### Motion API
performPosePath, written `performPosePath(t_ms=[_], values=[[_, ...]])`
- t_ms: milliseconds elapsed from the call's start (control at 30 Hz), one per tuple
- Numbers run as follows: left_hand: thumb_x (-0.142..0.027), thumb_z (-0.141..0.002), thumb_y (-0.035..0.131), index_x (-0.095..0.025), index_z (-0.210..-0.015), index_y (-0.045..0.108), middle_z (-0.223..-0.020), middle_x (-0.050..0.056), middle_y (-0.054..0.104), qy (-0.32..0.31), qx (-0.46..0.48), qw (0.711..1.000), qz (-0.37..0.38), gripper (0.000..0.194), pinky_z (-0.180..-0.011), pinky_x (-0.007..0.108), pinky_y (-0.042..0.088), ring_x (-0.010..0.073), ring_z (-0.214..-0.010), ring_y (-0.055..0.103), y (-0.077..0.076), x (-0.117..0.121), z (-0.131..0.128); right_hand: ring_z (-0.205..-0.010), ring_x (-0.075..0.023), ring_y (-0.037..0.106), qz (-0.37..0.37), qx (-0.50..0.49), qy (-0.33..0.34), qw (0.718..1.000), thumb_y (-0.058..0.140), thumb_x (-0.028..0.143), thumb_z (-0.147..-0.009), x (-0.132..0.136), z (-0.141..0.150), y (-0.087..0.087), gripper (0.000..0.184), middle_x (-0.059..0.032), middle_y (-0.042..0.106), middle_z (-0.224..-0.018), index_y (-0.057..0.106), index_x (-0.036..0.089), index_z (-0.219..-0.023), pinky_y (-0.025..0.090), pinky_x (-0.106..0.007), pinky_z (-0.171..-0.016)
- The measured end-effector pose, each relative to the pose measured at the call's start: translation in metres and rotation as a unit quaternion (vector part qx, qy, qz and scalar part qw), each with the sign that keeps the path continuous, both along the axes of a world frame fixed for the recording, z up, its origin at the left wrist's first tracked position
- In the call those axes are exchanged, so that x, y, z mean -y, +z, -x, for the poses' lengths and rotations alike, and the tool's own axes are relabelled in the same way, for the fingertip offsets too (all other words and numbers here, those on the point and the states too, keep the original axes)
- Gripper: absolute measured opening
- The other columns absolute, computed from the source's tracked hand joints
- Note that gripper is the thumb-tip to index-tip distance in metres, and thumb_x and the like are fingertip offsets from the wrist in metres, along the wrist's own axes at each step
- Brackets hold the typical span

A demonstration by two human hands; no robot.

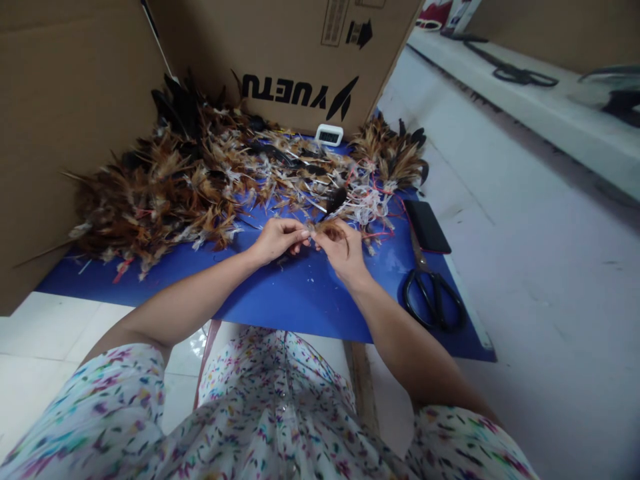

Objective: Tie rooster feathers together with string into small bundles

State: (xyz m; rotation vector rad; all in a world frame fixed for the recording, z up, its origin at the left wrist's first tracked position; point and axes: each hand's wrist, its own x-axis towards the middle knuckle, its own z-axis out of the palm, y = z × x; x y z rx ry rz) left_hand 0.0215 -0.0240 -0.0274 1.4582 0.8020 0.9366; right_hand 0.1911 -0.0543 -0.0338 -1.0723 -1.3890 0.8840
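Observation:
My left hand and my right hand meet above the blue table cover, both with fingers pinched. Between thumb and fingers my right hand grips a small brown feather bunch, whose tips lie over the hand. The left fingertips pinch the light base end of the same bunch. Just beyond the hands lies a heap of white translucent ties with some red strands. A large pile of brown and black feathers spreads to the left and behind.
Black-handled scissors and a black phone lie at the right edge. Cardboard stands behind and at the left. A small white digital timer sits before it, with another feather pile to its right.

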Motion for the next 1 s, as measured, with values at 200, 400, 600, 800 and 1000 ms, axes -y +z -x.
performPosePath(t_ms=[200,400,600,800,1000], values=[[-0.060,-0.067,0.081,-0.011,-0.070,0.069,-0.049,-0.002,0.058,0.001,0.002,1.000,0.012,0.051,-0.044,0.016,0.041,0.0044,-0.042,0.050,0.0005,-0.0001,-0.0004,-0.056,-0.0112,0.048,0.005,0.000,0.007,1.000,0.071,0.033,-0.079,0.0000,-0.0001,0.0012,0.017,0.0045,0.057,-0.061,0.059,0.022,-0.072,0.039,-0.029,-0.057],[-0.059,-0.067,0.081,-0.012,-0.068,0.069,-0.048,-0.002,0.058,0.001,-0.002,1.000,0.012,0.049,-0.044,0.017,0.041,0.0045,-0.042,0.049,0.0014,0.0003,-0.0001,-0.054,-0.0112,0.050,0.023,-0.012,0.019,0.999,0.072,0.033,-0.078,0.0010,-0.0010,0.0041,0.018,0.0049,0.057,-0.058,0.060,0.022,-0.070,0.040,-0.028,-0.056],[-0.060,-0.069,0.080,-0.010,-0.069,0.069,-0.049,-0.001,0.058,-0.014,-0.001,1.000,0.003,0.051,-0.044,0.017,0.041,0.0047,-0.042,0.049,0.0008,-0.0005,0.0009,-0.052,-0.0103,0.049,0.037,-0.039,0.029,0.998,0.075,0.033,-0.074,0.0011,0.0003,0.0065,0.020,0.0051,0.056,-0.056,0.060,0.021,-0.067,0.040,-0.027,-0.053],[-0.056,-0.071,0.079,-0.011,-0.068,0.068,-0.049,-0.001,0.058,0.004,-0.013,1.000,-0.008,0.047,-0.045,0.017,0.041,0.0049,-0.042,0.050,0.0013,-0.0009,0.0008,-0.054,-0.0111,0.050,0.026,-0.013,0.025,0.999,0.078,0.043,-0.075,0.0013,0.0015,0.0056,0.028,0.0047,0.057,-0.058,0.061,0.022,-0.070,0.042,-0.028,-0.054],[-0.053,-0.076,0.077,-0.012,-0.066,0.067,-0.049,-0.002,0.057,0.012,-0.049,0.998,-0.031,0.044,-0.045,0.016,0.041,0.0046,-0.043,0.050,0.0028,0.0005,0.0006,-0.058,-0.0122,0.052,0.003,0.043,0.017,0.999,0.076,0.050,-0.078,0.0031,0.0014,0.0059,0.033,0.0021,0.062,-0.064,0.064,0.021,-0.070,0.042,-0.028,-0.057]])
